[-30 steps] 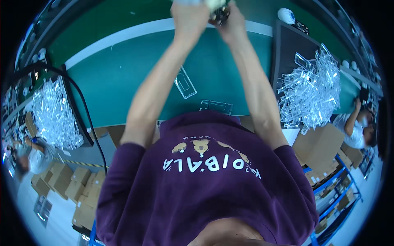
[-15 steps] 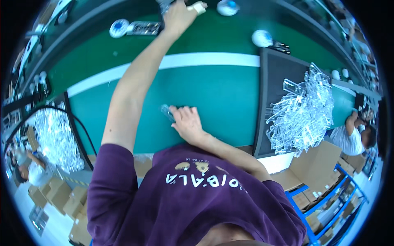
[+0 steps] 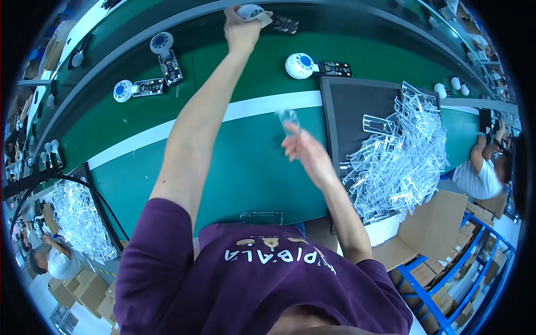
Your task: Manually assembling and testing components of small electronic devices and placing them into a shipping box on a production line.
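Note:
At the far side of the green work surface, my left hand (image 3: 242, 29) is closed around the round white head (image 3: 250, 11) of a device, with its dark circuit board (image 3: 285, 24) sticking out to the right. A pale wrap covers one of my fingertips. My right hand (image 3: 310, 155), slightly blurred, pinches a clear plastic piece (image 3: 288, 117) near the white stripe, left of the black tray (image 3: 345, 99). Another clear plastic holder (image 3: 261, 218) lies at the near table edge by my shirt. A white-headed device with a board (image 3: 334, 69) rests beyond the tray.
Clear plastic parts (image 3: 399, 159) heap up in the right tray; another pile (image 3: 84, 218) sits at the far left. Two more devices (image 3: 170, 67) (image 3: 148, 87) lie left of my left forearm. A grey rail (image 3: 184, 12) runs along the far side. Co-workers sit at both sides.
My left hand now grips a white device head. My right hand has moved away from my body and rightward with a clear piece. The view has shifted, and devices lie in different places.

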`<action>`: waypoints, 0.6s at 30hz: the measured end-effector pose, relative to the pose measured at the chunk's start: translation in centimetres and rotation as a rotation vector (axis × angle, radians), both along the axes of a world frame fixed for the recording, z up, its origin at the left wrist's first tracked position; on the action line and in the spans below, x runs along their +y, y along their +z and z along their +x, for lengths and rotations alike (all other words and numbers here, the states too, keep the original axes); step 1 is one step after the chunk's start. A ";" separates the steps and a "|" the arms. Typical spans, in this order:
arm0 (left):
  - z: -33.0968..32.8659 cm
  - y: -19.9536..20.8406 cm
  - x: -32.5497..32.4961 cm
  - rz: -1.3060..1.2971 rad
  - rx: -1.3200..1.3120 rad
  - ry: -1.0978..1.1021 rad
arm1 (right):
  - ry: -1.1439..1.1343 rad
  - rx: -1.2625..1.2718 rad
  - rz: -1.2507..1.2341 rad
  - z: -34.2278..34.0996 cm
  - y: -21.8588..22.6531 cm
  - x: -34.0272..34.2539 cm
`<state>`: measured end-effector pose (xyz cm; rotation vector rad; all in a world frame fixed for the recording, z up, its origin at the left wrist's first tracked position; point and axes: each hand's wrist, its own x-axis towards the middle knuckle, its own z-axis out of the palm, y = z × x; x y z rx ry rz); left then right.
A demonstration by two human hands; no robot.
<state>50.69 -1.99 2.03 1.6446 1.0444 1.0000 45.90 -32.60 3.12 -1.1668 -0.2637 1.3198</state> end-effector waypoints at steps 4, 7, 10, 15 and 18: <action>-5.5 6.7 -2.4 -0.019 -0.434 -0.059 | -0.087 -0.561 -0.001 2.4 3.3 3.6; -11.5 6.6 -2.9 -0.266 -0.479 -0.054 | -0.124 -1.110 0.020 0.8 6.1 7.2; -15.2 7.2 -4.7 -0.459 -0.521 -0.046 | -0.144 -1.474 0.052 -2.1 5.8 10.3; -18.5 8.5 -6.4 -0.590 -0.476 0.004 | -0.112 -1.688 0.028 -6.5 4.1 11.2; -19.1 8.1 -7.0 -0.544 -0.441 0.030 | -0.087 -1.730 -0.049 -8.3 3.7 10.4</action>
